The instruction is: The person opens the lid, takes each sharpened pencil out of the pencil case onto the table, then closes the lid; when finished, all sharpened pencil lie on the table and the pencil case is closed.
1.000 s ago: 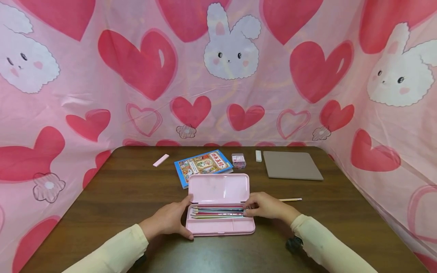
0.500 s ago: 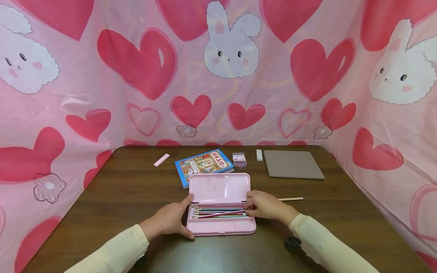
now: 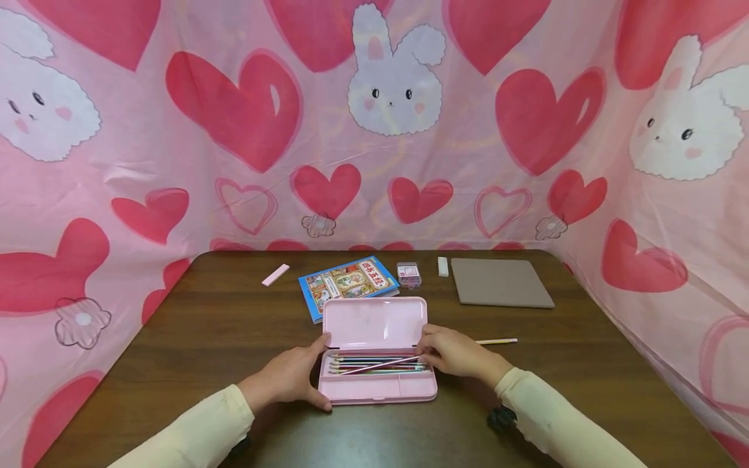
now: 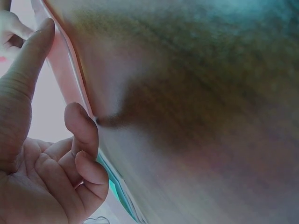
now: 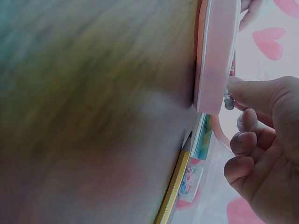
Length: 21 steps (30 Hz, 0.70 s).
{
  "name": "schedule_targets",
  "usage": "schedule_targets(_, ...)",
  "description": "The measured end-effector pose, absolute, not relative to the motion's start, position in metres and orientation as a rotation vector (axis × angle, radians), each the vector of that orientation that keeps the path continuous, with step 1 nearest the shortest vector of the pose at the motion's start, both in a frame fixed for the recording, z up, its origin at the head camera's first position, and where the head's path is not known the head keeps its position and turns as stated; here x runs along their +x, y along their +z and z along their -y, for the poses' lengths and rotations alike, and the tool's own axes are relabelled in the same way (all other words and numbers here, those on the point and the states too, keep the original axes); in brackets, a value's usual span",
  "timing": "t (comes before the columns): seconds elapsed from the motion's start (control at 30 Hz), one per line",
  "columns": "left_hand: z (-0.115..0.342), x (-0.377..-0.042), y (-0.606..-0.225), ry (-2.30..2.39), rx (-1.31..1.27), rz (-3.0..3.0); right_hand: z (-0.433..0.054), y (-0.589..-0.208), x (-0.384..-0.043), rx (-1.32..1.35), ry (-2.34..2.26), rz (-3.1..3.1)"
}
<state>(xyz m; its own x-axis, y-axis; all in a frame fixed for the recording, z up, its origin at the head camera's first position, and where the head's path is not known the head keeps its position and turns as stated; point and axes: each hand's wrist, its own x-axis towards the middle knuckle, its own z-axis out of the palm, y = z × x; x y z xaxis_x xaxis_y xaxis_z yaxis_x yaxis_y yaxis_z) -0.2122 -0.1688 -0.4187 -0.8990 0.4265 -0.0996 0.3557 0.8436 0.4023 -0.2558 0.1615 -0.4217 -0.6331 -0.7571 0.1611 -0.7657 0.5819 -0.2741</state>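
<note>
A pink pencil case [image 3: 365, 389] lies with its lid raised, several pencils [image 3: 374, 361] in its long back compartment. My left hand [image 3: 287, 376] holds the case's left end, thumb at the front corner and fingers toward the back; in the left wrist view the thumb [image 4: 35, 51] touches its side. At the right end, my right hand [image 3: 453, 351] pinches a pencil near its end. That pencil slants over the others, its left end lower toward the front. In the right wrist view a pencil's metal-banded eraser end [image 5: 229, 101] shows below the thumb.
Behind the case lie a blue-edged book [image 3: 348, 283], a small clear box [image 3: 409, 275], a white eraser-like block [image 3: 443, 266] and a pale pink strip [image 3: 275, 274]. A grey-brown flat slab [image 3: 502, 283] lies at back right. A yellow pencil [image 3: 497, 341] lies beyond the right hand.
The right hand has lifted its end of one pencil, which now slants across the rest; its left end has shifted slightly right. The left hand stays on the case.
</note>
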Motion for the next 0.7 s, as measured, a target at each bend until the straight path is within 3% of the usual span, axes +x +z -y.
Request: schedule_targets(0.7, 0.166, -0.213, -0.416, 0.555, 0.548, -2.819, -0.205, -0.418, -0.258, 1.243, 0.717, 2.645)
